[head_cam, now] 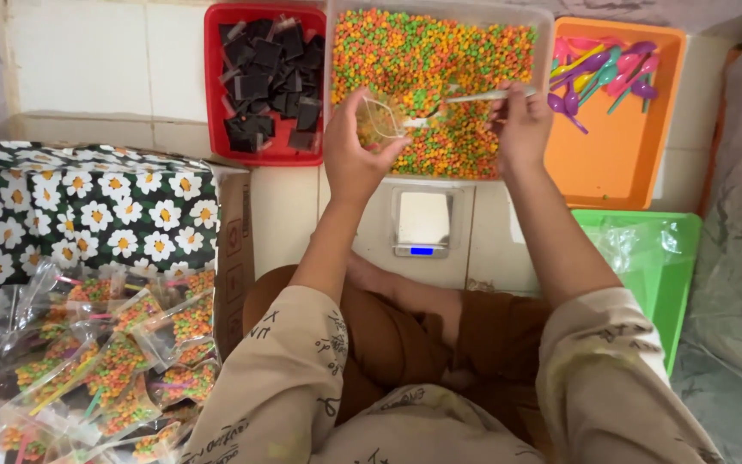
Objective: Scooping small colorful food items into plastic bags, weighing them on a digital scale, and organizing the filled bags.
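Note:
My left hand (355, 153) holds a small clear plastic bag (378, 120) open over a clear tub (543, 26) of orange, green and yellow pellets (440, 51). My right hand (521, 125) grips a white plastic spoon (465, 99) whose bowl points into the bag's mouth. Both hands hover above the near edge of the tub. A small digital scale (423, 222) with a lit blue display sits on the floor just below my hands.
A red tray (216, 86) of dark square packets stands left of the tub. An orange tray (620, 163) with coloured spoons lies right, a green tray (680, 283) with clear bags beneath it. Filled bags (113, 361) pile in a flower-patterned box (88, 198) at left.

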